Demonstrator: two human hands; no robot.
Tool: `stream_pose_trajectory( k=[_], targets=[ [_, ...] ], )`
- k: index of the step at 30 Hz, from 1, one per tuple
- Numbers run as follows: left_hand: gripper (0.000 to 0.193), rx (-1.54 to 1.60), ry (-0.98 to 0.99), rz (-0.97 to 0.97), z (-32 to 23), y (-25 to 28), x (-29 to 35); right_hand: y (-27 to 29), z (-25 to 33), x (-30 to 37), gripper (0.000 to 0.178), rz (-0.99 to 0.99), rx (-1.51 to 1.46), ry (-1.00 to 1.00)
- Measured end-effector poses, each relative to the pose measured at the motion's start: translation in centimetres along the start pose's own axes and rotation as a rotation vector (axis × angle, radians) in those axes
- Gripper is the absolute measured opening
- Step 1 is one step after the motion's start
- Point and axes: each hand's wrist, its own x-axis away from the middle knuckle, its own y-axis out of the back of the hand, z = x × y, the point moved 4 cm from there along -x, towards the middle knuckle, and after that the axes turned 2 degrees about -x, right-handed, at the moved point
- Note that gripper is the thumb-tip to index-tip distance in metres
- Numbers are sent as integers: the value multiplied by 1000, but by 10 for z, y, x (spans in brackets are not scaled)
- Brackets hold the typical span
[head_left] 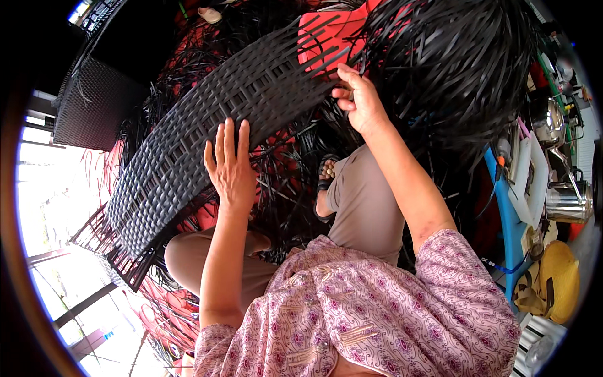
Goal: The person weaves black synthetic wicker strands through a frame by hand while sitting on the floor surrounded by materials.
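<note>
A long woven panel of black plastic strips [207, 119] curves across my lap from lower left to upper right. My left hand [229, 163] lies flat on its edge, fingers spread and pointing up. My right hand [357, 97] is at the panel's unfinished upper end, fingers pinched on a loose black strip [326, 63] among several free strip ends. Behind those ends a red plastic piece [326, 31] shows. My knees in grey trousers [364, 201] sit under the panel.
A big bundle of loose black strips [452, 56] hangs at upper right. A finished black woven box [94, 107] stands at upper left. At right are a blue stand [505, 207], metal pots [565, 201] and a yellow bag [559, 276]. Strips litter the red floor.
</note>
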Motion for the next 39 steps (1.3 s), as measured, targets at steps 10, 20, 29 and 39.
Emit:
stream_pose_trajectory(
  k=[10, 20, 29, 39],
  targets=[
    [57, -3, 57, 26, -9, -6, 13, 4, -23, 12, 20, -33, -428, -388],
    [57, 71, 32, 61, -5, -10, 27, 7, -31, 25, 23, 95, -220, -266],
    [58, 41, -2, 94, -4, -3, 28, -5, -24, 22, 28, 55, -36, -245],
    [52, 371, -52, 54, -50, 22, -47, -1, -34, 23, 11, -53, -118, -291]
  ],
)
